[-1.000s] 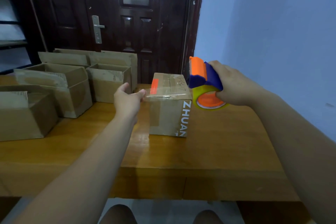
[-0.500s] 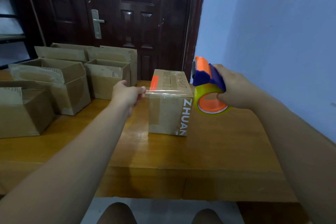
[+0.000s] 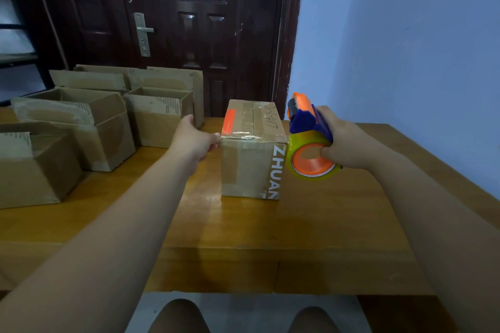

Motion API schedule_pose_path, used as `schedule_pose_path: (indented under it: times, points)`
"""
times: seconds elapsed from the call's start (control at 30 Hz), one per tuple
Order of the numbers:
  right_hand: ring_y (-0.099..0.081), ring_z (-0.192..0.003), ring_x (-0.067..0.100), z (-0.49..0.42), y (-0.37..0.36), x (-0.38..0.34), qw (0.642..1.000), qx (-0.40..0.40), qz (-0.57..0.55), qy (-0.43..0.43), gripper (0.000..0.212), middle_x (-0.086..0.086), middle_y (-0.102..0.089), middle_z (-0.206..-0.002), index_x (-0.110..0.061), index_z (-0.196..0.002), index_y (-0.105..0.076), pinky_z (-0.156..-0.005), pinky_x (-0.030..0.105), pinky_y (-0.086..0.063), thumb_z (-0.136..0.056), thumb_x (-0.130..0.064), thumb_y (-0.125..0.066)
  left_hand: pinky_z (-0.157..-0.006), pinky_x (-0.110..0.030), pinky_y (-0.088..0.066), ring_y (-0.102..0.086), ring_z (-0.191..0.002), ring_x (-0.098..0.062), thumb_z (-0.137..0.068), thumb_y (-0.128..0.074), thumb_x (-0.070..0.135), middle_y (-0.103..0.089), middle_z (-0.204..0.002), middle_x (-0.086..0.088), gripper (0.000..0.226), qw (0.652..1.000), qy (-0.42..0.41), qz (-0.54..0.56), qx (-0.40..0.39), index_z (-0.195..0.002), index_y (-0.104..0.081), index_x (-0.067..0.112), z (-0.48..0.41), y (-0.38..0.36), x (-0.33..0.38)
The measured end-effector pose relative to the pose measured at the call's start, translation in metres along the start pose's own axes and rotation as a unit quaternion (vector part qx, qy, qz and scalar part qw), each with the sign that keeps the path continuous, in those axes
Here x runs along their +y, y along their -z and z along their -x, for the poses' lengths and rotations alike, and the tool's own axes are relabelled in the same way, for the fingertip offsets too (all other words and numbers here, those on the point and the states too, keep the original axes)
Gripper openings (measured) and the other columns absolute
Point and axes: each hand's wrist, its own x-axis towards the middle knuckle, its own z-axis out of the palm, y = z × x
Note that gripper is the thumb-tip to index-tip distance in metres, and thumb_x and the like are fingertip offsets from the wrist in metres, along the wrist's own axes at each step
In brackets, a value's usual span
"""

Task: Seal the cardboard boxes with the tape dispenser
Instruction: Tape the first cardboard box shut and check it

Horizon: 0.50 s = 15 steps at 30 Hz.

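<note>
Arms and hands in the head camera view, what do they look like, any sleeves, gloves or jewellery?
Both forearms are bare up to the frame edge, with no sleeves showing. The left hand and right hand wear no gloves, and no rings, watch or bracelets are visible.

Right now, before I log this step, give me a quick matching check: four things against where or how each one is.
Things:
1. tape dispenser
2. closed box
3. open boxes
4. left hand

States:
A. flaps up, on the table's left side
B. gripped in the right hand
C. pressed against the closed box's upper left edge
D. standing mid-table, clear tape across its top front edge

Pairs: 1-B, 2-D, 3-A, 4-C
</note>
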Motion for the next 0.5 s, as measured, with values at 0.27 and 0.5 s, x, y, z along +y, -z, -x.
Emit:
schedule_pose_path:
  times: [0.27, 0.5]
  points:
    - [-0.059, -0.064, 0.013, -0.009, 0.003, -0.001, 0.999, -0.023, 0.045, 0.002, 0.074, -0.008, -0.053, -0.087, -0.032, -0.136, -0.028, -0.038, 0.013, -0.038, -0.079, -0.005, -0.067, -0.098, -0.038, -0.044, -0.048, -0.122, -0.028, -0.096, -0.054, 0.024, -0.049, -0.137, -0.008, 0.047, 0.996, -0.04, -0.082, -0.008, -0.141, -0.038, 0.019, 0.002, -0.014, -0.017]
    - [-0.055, -0.065, 0.009, -0.015, 0.003, -0.005, 0.998, -0.013, 0.052, 0.01, 0.065, -0.014, -0.051, -0.082, -0.031, -0.13, -0.037, -0.045, 0.014, -0.035, -0.078, -0.006, -0.066, -0.093, -0.013, -0.04, -0.046, -0.124, -0.005, -0.093, -0.045, -0.003, -0.055, -0.128, 0.015, 0.055, 0.969, -0.231, -0.073, -0.039, -0.141, -0.043, 0.024, 0.031, -0.01, -0.041]
